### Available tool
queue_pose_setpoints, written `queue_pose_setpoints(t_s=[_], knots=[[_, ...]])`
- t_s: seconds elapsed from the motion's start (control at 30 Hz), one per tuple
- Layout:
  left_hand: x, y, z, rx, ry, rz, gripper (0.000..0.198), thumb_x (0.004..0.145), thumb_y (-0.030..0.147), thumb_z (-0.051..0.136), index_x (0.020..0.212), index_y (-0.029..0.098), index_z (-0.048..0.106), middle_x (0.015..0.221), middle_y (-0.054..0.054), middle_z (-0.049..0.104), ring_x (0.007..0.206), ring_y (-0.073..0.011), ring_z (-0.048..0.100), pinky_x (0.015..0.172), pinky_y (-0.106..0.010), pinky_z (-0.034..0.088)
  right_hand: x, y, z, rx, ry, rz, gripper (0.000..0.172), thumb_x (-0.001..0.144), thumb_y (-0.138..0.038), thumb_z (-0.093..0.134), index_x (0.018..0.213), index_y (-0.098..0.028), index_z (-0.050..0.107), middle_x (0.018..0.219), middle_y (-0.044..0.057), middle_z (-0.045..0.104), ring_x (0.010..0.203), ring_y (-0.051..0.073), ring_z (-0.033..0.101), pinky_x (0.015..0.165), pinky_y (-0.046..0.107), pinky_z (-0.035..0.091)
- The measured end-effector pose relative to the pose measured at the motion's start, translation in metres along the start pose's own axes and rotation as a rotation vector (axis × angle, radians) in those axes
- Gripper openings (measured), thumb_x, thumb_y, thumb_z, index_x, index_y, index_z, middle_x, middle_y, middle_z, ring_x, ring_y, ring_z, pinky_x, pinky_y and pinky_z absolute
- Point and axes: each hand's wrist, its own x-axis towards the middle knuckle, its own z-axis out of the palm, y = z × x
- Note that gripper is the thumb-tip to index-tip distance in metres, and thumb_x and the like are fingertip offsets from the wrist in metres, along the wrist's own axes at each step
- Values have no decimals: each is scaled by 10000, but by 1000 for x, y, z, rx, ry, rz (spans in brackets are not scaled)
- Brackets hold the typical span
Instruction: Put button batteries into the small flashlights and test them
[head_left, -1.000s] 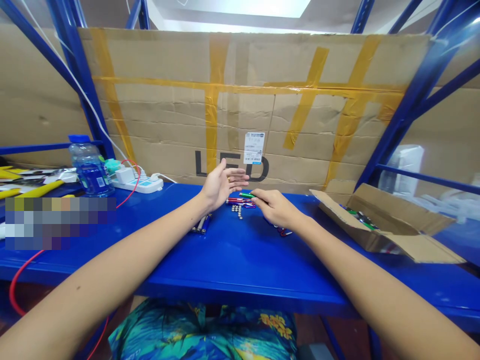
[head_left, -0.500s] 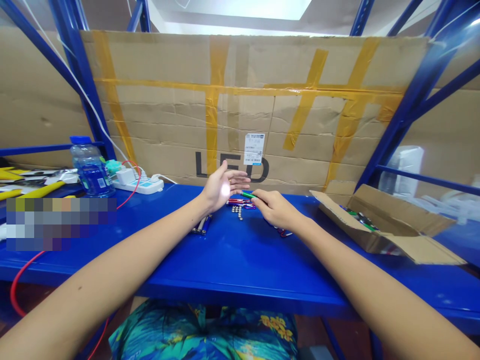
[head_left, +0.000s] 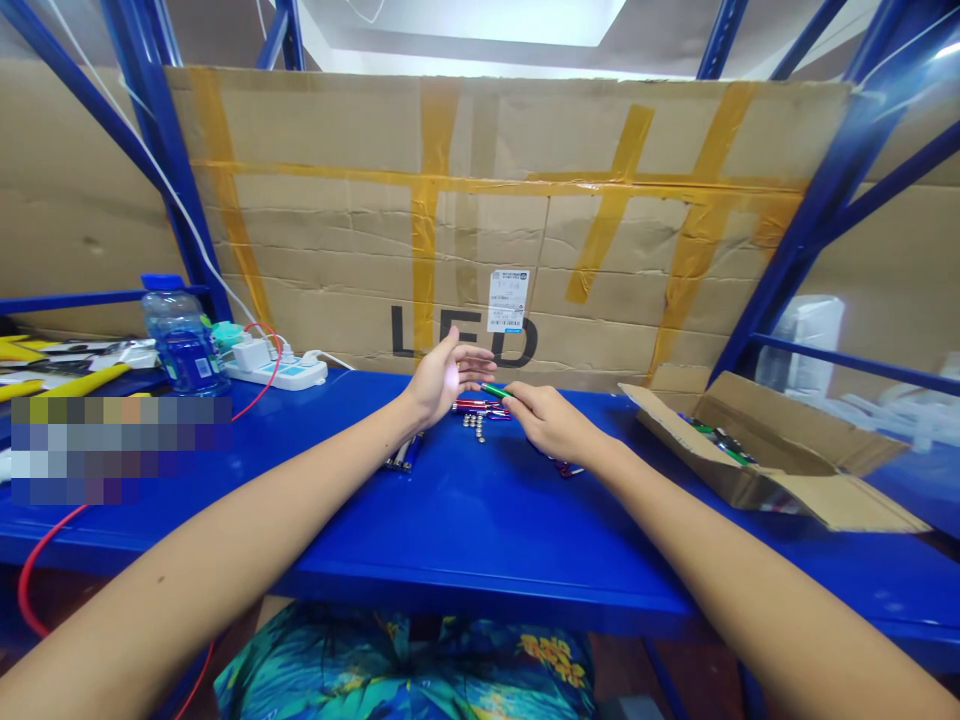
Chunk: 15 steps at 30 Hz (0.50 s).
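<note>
My right hand [head_left: 549,418] pinches a small green pen-shaped torch [head_left: 493,390] and points its tip at my left palm. My left hand [head_left: 444,376] is held up with the fingers stretched out and the palm facing right; a pale light spot shows on it. Below the hands, on the blue shelf [head_left: 480,500], lie red pen torches [head_left: 480,406], a cluster of small button cells [head_left: 474,424] and a few blue and silver pen torches [head_left: 403,455]. More small parts lie under my right wrist.
An open cardboard box [head_left: 757,450] with more pens stands at the right. A taped cardboard sheet marked LED [head_left: 487,220] backs the shelf. At the left are a water bottle [head_left: 180,338], a white power strip [head_left: 276,366], a red cable [head_left: 45,540] and yellow items.
A bright light spot appeared on my left palm half a second ago and is fainter now. Both hands have stayed almost in place.
</note>
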Motion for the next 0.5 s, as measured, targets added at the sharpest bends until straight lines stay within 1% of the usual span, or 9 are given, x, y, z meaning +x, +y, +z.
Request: queue_pose_setpoints(t_s=[0.13, 0.27, 0.37, 0.5], knots=[[1, 0, 0, 0, 17, 0, 638, 878, 678, 395, 848, 123, 708, 871, -134, 716, 824, -233, 665, 748, -329, 472, 0, -1, 0, 27, -9, 4, 256, 989, -281, 384, 887, -172, 592, 770, 50, 650, 688, 172, 554, 643, 282, 320], [1, 0, 0, -3, 14, -13, 640, 877, 681, 395, 848, 124, 709, 877, -138, 714, 819, -230, 662, 718, -320, 465, 0, -3, -1, 50, -28, -26, 263, 978, -262, 405, 793, -177, 572, 711, 24, 620, 639, 146, 513, 625, 271, 305], [0, 0, 1, -8, 15, -23, 633, 880, 675, 398, 848, 124, 709, 876, -133, 709, 812, -225, 660, 687, -306, 458, 0, -4, -1, 72, -29, -53, 261, 970, -255, 415, 770, -177, 563, 724, 21, 624, 644, 141, 514, 630, 267, 309], [-1, 0, 1, -10, 12, -29, 620, 883, 663, 406, 844, 123, 709, 878, -129, 707, 812, -224, 661, 711, -315, 465, 0, -4, -1, 82, -9, -56, 258, 965, -257, 417, 786, -173, 581, 750, 32, 650, 661, 147, 534, 635, 269, 315]])
